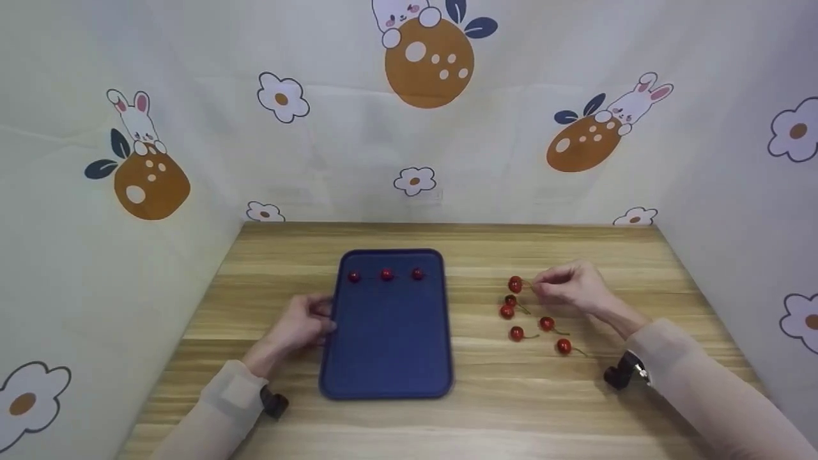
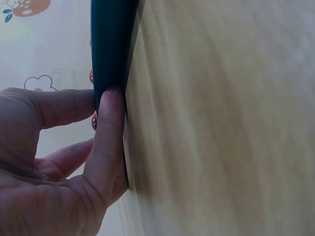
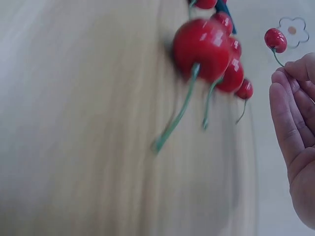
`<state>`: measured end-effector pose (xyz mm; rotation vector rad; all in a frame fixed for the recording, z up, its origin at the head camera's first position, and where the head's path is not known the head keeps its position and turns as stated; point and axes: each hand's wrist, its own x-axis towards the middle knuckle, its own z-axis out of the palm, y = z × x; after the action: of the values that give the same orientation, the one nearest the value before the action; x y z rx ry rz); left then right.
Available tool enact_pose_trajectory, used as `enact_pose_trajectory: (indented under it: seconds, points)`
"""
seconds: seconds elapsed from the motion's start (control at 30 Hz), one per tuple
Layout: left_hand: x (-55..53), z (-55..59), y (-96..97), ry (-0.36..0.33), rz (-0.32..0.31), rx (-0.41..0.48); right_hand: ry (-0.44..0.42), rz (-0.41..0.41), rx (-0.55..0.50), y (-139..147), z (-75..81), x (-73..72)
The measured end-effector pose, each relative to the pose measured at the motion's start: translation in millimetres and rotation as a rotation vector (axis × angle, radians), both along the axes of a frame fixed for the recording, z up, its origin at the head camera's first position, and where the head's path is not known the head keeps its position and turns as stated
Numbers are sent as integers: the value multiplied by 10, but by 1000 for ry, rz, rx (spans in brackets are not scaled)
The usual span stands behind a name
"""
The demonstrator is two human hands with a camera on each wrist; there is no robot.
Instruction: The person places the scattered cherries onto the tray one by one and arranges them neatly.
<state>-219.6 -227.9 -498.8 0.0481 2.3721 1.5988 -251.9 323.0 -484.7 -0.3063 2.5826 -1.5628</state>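
Observation:
A dark blue tray (image 1: pixel 386 338) lies on the wooden table, and three red cherries (image 1: pixel 386 275) form a row near its far end. My left hand (image 1: pixel 305 322) holds the tray's left edge; in the left wrist view its thumb (image 2: pixel 111 110) rests against the rim. To the right of the tray, my right hand (image 1: pixel 575 287) pinches the stem of a cherry (image 1: pixel 515 284) between thumb and fingers. The right wrist view shows that held cherry (image 3: pixel 275 40) raised off the table. Several other stemmed cherries (image 1: pixel 516 333) lie just nearer me than this hand.
The wooden tabletop (image 1: pixel 486 415) stretches around the tray. A pale curtain (image 1: pixel 332 147) with rabbit, orange-fruit and flower prints encloses the back and both sides.

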Motion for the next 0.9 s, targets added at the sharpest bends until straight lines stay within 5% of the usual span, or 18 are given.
enact_pose_trajectory:
  seconds: [0.9]
  points:
    - [-6, -11, -9, -1, 4, -11, 22, 214, -150, -993, 196, -214]
